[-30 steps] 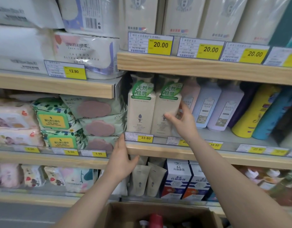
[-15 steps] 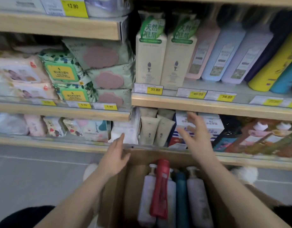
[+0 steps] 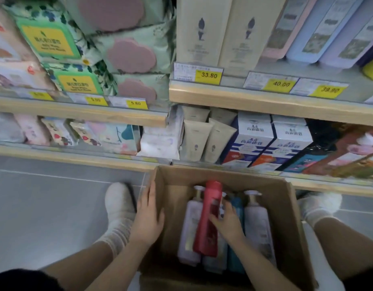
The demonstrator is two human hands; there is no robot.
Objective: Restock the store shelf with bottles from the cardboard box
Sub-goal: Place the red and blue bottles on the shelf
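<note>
An open cardboard box [image 3: 290, 208] stands on the grey floor [image 3: 44, 206] in front of the shelf [image 3: 265, 101], between the person's two white-socked feet. Inside it lie several bottles side by side, caps toward the shelf: a lilac pump bottle [image 3: 191, 223] at the left, a red bottle [image 3: 208, 217] lying on top of the others, a teal bottle [image 3: 237, 206] and a white pump bottle [image 3: 258, 225] at the right.

The left hand [image 3: 148, 215] rests on the box's left wall, fingers straight and flat along the cardboard, thumb over the rim on the inside. The right hand [image 3: 226, 221] is down inside the box, fingers spread and lightly bent over the red bottle and the teal one beside it; it touches them, but whether it has closed round either cannot be told through the blur.

On the shelf above, cream cartons [image 3: 217, 30] stand behind a price tag [image 3: 198, 73] reading 33.80, with pastel bottles to their right. Wipe packs [image 3: 126, 53] fill the left bay. Lower down stand tubes [image 3: 204, 141] and blue-white boxes [image 3: 269, 139].
</note>
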